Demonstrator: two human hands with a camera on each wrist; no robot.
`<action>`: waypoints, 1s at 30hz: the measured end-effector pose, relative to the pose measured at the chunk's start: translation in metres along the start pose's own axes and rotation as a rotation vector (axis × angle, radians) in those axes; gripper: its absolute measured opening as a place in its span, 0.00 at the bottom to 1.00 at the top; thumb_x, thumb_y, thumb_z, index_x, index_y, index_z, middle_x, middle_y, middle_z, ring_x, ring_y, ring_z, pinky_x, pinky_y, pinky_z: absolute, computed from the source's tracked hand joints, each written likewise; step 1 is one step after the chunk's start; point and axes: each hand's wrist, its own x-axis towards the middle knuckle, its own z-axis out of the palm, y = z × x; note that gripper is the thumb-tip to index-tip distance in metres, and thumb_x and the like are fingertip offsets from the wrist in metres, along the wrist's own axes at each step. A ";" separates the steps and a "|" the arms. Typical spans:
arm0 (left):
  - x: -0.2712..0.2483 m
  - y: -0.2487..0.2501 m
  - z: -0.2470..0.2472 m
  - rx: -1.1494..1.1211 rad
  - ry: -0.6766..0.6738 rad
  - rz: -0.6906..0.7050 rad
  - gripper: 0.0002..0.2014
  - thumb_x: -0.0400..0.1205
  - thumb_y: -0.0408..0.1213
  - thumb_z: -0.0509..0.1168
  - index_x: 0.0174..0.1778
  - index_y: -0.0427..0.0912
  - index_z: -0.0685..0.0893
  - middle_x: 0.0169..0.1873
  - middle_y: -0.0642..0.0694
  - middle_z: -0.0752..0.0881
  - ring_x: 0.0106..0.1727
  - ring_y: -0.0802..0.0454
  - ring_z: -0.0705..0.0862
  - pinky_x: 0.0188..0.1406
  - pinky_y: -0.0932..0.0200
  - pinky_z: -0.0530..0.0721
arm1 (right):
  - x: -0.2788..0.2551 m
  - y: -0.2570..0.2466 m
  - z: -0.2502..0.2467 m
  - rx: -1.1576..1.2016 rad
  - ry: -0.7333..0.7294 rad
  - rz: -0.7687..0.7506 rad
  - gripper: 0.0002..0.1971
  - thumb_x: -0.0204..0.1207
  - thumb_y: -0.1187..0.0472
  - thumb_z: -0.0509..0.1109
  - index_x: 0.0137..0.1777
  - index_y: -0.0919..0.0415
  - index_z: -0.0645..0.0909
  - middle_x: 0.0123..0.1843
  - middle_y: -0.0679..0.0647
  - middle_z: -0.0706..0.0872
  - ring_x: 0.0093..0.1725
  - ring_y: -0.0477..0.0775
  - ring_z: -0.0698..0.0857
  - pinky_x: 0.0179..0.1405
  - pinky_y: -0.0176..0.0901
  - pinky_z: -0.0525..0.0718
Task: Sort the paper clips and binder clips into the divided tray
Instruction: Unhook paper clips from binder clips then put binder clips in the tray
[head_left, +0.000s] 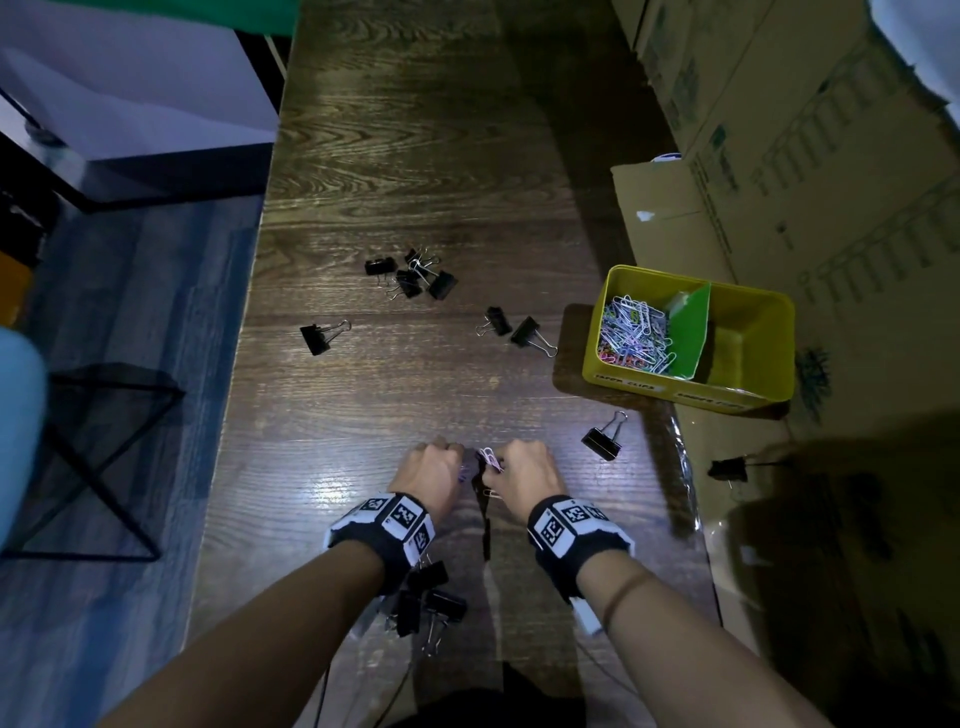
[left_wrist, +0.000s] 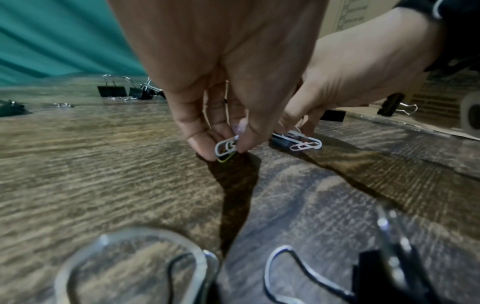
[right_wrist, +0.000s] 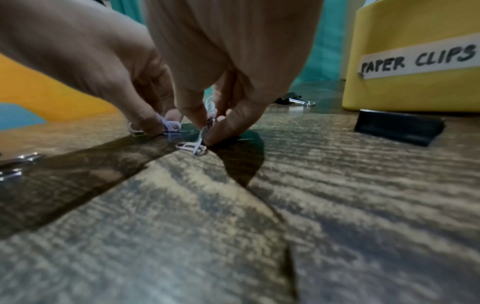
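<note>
Both hands work side by side at the near middle of the wooden table (head_left: 415, 156). My left hand (head_left: 434, 465) pinches a few paper clips (left_wrist: 226, 148) between thumb and fingertips, low against the tabletop. My right hand (head_left: 519, 467) pinches another bunch of paper clips (right_wrist: 200, 142), with pale ones sticking up from its fingers (head_left: 489, 457). The yellow divided tray (head_left: 748, 384) stands to the right; its left compartment holds a heap of coloured paper clips (head_left: 634, 332), behind a green divider (head_left: 693, 332). Black binder clips (head_left: 410, 273) lie scattered farther out.
More binder clips lie near the tray (head_left: 511, 330), at the left (head_left: 319, 336), to my right (head_left: 605, 439) and under my left wrist (head_left: 426, 597). Cardboard boxes (head_left: 779, 156) line the right side. A black metal stool (head_left: 93, 457) stands left of the table.
</note>
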 end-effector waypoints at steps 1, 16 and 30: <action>0.000 0.000 0.001 0.010 -0.014 0.007 0.18 0.79 0.31 0.58 0.67 0.40 0.76 0.60 0.37 0.81 0.60 0.38 0.80 0.57 0.50 0.78 | 0.000 0.001 0.001 0.012 0.003 0.005 0.10 0.74 0.58 0.68 0.46 0.64 0.86 0.45 0.67 0.86 0.49 0.66 0.84 0.43 0.45 0.80; 0.002 -0.010 0.000 -0.227 0.078 0.015 0.12 0.74 0.31 0.65 0.53 0.43 0.83 0.49 0.41 0.84 0.50 0.41 0.84 0.47 0.55 0.80 | 0.007 0.024 -0.001 0.832 -0.009 0.046 0.05 0.77 0.70 0.68 0.44 0.64 0.86 0.41 0.57 0.87 0.26 0.45 0.85 0.38 0.43 0.83; 0.007 -0.058 -0.021 -1.906 -0.078 -0.281 0.09 0.62 0.23 0.55 0.30 0.40 0.76 0.22 0.45 0.73 0.22 0.51 0.71 0.23 0.64 0.69 | 0.007 0.028 -0.030 1.567 -0.329 0.152 0.04 0.59 0.63 0.53 0.31 0.62 0.69 0.25 0.54 0.71 0.22 0.49 0.69 0.18 0.36 0.67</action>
